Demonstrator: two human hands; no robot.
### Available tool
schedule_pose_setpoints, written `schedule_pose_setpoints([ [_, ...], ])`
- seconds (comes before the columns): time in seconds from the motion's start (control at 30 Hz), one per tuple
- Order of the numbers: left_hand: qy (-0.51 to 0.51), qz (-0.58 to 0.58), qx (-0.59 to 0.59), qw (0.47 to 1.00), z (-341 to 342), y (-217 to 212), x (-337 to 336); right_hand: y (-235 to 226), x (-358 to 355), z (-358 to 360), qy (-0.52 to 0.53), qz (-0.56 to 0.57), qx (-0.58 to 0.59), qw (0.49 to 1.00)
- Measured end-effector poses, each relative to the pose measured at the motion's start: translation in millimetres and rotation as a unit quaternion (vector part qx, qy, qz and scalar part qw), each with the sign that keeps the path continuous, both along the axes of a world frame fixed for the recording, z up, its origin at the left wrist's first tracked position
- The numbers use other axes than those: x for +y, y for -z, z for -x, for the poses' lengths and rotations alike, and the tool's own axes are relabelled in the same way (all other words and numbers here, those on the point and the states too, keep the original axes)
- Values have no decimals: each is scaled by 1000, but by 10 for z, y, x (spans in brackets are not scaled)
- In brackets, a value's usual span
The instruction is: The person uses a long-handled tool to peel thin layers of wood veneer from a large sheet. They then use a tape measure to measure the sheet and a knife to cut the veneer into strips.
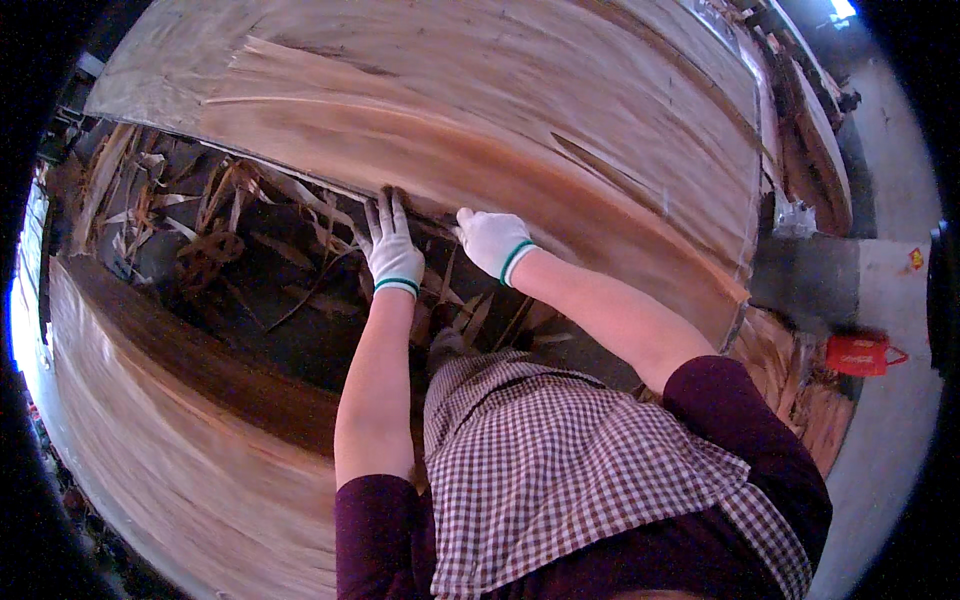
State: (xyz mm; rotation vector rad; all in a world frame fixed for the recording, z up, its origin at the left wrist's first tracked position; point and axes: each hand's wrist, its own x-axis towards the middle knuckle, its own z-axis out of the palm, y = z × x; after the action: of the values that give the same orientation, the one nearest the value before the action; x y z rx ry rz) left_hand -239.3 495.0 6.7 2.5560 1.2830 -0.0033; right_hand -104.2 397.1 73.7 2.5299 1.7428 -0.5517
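Observation:
A broad stack of thin wood veneer sheets (480, 130) spreads ahead of me, its top sheet streaked tan and reddish brown. My left hand (393, 250), in a white glove with a green-striped cuff, lies at the stack's near edge with fingers stretched out and slightly apart. To its right, my right hand (490, 243) is closed in a matching glove at the same edge. Its fingers curl inward, and whatever they grip is hidden. A dark, narrow slit (435, 225) shows along the edge between the hands.
Torn veneer scraps (225, 205) litter the dark floor below the edge. A second veneer stack (190, 420) stands at my left. Off to the right, a red bag-like item (858, 354) sits on the grey floor, beyond loose veneer pieces (780, 365).

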Motion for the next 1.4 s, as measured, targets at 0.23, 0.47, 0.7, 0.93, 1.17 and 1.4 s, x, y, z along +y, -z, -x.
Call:
schedule_pose_setpoints([
  [0.23, 10, -23, 125, 992, -68, -173, -66, -89, -1217, -439, 45, 82, 30, 995],
  [0.47, -66, -6, 74, 995, -424, -483, -504, -167, -3168, -847, 192, 131, 8, 973],
  [0.7, 386, 76, -24, 919, -1106, -490, -2660, -183, -3155, -908, 219, 62, 83, 970],
  [0.93, 359, -88, 58, 927, -1223, -147, -2908, -224, -5293, -1789, 201, 155, 20, 967],
  [1.17, 386, -208, -4, 899, -1225, -159, -2800, -363, -7502, -2375, 501, 204, -97, 835],
  [1.4, 414, -193, 24, 889, -1186, -554, -2670, 13, -5809, -1948, 500, -179, 71, 844],
])
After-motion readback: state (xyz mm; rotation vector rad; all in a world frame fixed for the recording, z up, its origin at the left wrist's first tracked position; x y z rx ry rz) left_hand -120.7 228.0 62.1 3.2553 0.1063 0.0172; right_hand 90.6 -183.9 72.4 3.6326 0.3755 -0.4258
